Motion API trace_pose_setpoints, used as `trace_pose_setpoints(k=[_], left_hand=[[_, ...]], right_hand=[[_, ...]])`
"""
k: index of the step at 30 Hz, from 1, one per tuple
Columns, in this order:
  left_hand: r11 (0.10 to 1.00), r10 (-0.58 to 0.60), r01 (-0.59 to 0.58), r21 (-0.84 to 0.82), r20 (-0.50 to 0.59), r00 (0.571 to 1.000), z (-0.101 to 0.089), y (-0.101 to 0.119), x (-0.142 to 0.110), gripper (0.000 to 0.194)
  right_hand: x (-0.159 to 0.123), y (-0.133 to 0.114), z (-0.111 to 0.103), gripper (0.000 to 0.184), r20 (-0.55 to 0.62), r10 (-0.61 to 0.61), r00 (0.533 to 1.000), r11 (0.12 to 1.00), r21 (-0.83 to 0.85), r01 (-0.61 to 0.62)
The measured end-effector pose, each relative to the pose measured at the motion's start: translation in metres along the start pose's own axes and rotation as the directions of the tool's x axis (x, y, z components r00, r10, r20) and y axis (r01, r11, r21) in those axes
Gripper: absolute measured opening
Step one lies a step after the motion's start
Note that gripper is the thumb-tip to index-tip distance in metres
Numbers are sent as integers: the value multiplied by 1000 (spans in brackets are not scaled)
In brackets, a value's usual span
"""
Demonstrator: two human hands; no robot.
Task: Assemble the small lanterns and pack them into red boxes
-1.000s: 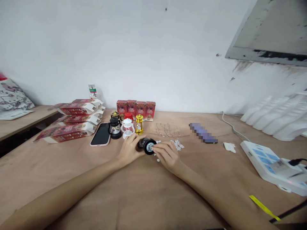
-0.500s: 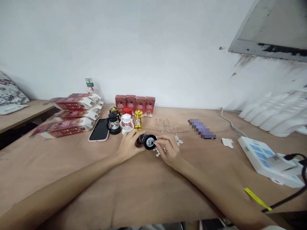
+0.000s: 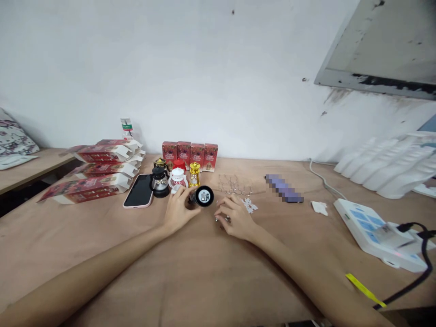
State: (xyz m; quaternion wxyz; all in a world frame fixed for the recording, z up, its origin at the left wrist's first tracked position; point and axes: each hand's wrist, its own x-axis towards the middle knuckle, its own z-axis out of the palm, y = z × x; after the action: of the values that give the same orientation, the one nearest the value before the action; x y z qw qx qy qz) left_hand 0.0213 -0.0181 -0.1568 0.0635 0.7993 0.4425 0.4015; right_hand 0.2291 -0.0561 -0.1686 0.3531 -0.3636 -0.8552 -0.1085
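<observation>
My left hand [image 3: 179,211] is closed around a small black lantern [image 3: 192,198]. The lantern is tipped so that its round underside faces me, showing a pale disc with small metallic parts [image 3: 205,196] inside a black rim. To the right, my right hand [image 3: 235,217] is low over the table, apart from the lantern. Its fingers are bent, with a gap between thumb and forefinger. Tiny whitish pieces [image 3: 227,219] lie by its fingertips, partly hidden by the hand. Behind my left hand stand a white lantern [image 3: 177,178], a black one [image 3: 159,184] and a gold one [image 3: 194,175].
Red boxes [image 3: 190,156] line the wall. Flattened red cartons [image 3: 98,184] are stacked left, beside a phone [image 3: 138,191]. Thin wire pieces [image 3: 235,185], white scraps [image 3: 250,205] and a purple, blurred-out object [image 3: 284,188] lie beyond my right hand. A power strip [image 3: 371,231] sits right.
My right hand has left the lantern's underside and moved down to the small pieces. My left hand has shifted the lantern slightly left, its underside now fully in sight.
</observation>
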Motion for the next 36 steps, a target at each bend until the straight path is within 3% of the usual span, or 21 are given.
trace_pose_setpoints(k=[5, 11, 16, 20, 23, 26, 28, 36], left_hand=[[1000, 20, -20, 23, 13, 1000, 0, 0, -1, 51], [998, 41, -43, 47, 25, 999, 0, 1, -2, 53], [995, 37, -43, 89, 70, 997, -4, 5, -3, 53], [991, 49, -60, 118, 88, 995, -4, 6, -4, 56], [987, 68, -80, 139, 90, 994, -3, 5, -4, 55], [981, 93, -107, 160, 91, 992, -2, 5, -5, 54], [975, 122, -137, 176, 92, 988, -2, 5, -6, 53], [938, 222, -241, 248, 102, 970, 0, 5, -8, 54]], right_hand=[[1, 2, -2, 6, 101, -78, 992, 985, -147, 93], [4, 3, -6, 8, 197, -185, 963, 954, -198, 223], [4, 6, -3, 12, 267, -200, 943, 937, -228, 264], [3, 11, 3, 17, 158, -196, 968, 940, -252, 232], [4, 12, 3, 20, -31, -107, 994, 970, -224, 97], [6, 5, -4, 17, -287, 27, 957, 994, -90, -55], [7, -3, -9, 15, -375, 50, 925, 998, -24, -64], [8, -17, -11, 11, -349, -231, 908, 959, -237, 154]])
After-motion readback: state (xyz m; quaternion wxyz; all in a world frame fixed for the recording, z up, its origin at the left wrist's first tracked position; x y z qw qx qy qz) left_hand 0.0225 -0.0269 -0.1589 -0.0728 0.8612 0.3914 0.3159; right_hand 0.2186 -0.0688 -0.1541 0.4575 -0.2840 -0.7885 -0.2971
